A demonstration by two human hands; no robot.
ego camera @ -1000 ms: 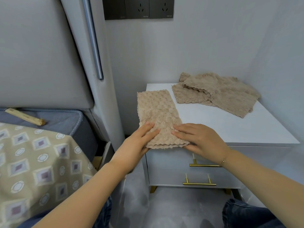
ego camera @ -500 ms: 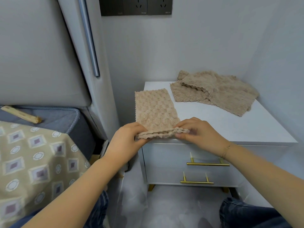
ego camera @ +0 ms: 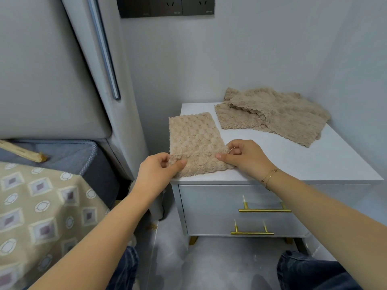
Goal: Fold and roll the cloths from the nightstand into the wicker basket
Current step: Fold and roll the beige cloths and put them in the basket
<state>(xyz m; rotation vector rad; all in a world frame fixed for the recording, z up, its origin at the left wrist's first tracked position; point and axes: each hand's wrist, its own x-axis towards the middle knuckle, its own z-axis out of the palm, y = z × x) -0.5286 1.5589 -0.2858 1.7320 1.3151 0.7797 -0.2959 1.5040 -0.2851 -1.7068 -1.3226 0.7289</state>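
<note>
- Cloth [ego camera: 193,139], beige and bubble-textured, folded into a long strip; it lies on the front left corner of the nightstand [ego camera: 293,162], its near end turned over on itself between the two hands.
- Left hand [ego camera: 158,173]: thumb and curled fingers pinch the left edge of the turned-over end, at the nightstand's left rim; the strip's left side overhangs that rim slightly beyond the fingertips.
- Right hand [ego camera: 244,158]: thumb and fingers pinch the right edge of the same turned-over end, with the heel of the hand low over the white top. A thin bracelet [ego camera: 269,177] sits on this wrist.
- Turned-over end: its near edge runs just inside the nightstand's front edge, directly ahead of both wrists.
- Far end of the strip: a scalloped edge lying flat, ahead of the hands toward the wall.
- Cloth pile [ego camera: 276,116]: beige, rumpled, overlapping layers, ahead and to the right of the right hand at the back of the top; its front wavy edge is apart from the strip.
- Open room: bare white surface lies to the right of the right hand, reaching the nightstand's right and front edges.
- Below the hands: two drawers with gold handles [ego camera: 265,210].
- Bed [ego camera: 41,206] with patterned cover: left of the left forearm, across a narrow floor gap.
</note>
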